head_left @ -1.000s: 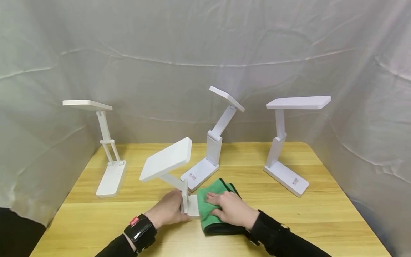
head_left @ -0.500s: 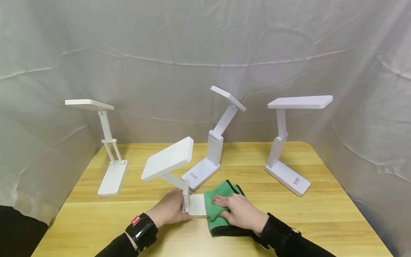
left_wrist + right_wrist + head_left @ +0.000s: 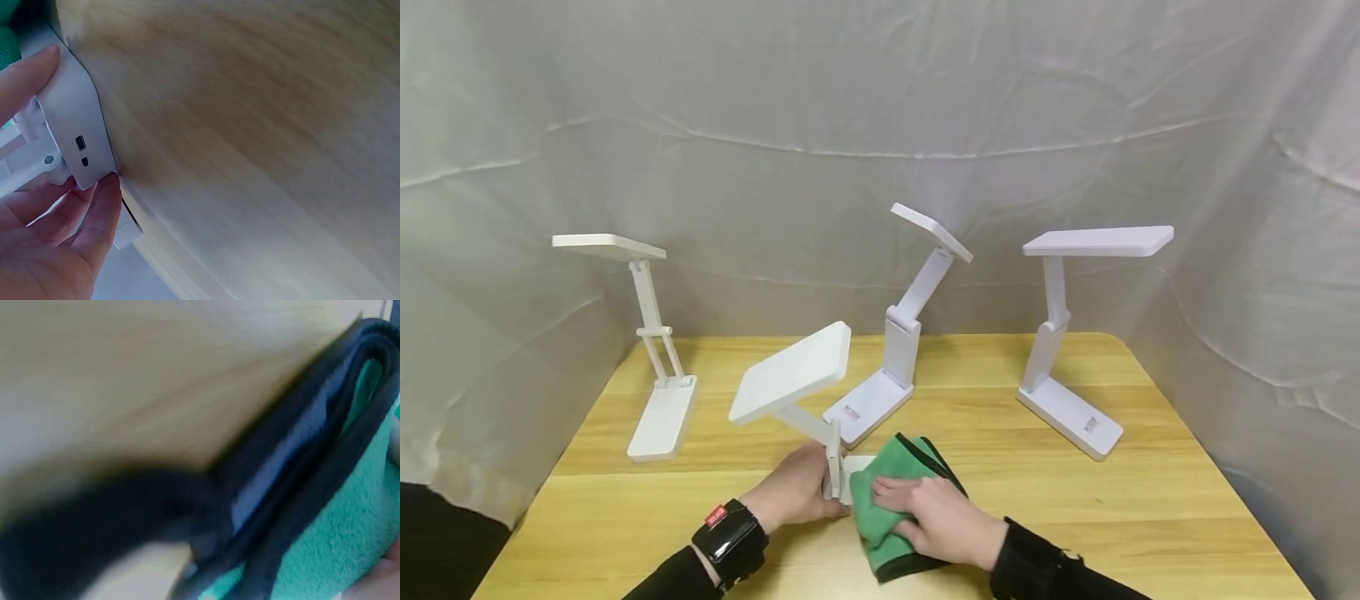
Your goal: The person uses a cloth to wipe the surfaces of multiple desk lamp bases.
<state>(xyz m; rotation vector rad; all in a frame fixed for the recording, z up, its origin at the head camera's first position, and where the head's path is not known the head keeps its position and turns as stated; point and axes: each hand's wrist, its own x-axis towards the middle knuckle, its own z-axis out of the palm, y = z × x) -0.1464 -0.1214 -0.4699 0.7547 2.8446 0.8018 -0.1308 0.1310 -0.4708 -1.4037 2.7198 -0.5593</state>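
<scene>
My left hand (image 3: 793, 487) grips the base end of the nearest white desk lamp (image 3: 793, 372). In the left wrist view, thumb and fingers hold both sides of the lamp's base (image 3: 78, 119), where two small ports show in the end face. A folded green cloth (image 3: 893, 462) with black edging lies over the right part of that base, partly covering it. My right hand (image 3: 943, 521) holds the cloth, fingers and thumb pressed into it. The right wrist view is blurred; it shows the cloth's folded layers (image 3: 344, 525), with little of the hand.
Three more white desk lamps stand unfolded behind: one at left (image 3: 661, 417), one in the middle (image 3: 868, 408), close behind the held lamp, and one at right (image 3: 1071, 417). All rest on a wooden table (image 3: 1112, 525). A pale fabric curtain (image 3: 790, 208) surrounds the back and sides.
The cloth slid right along the lamp's base, uncovering more of it, then came back left and turned a little. The left hand and the lamp hold their place.
</scene>
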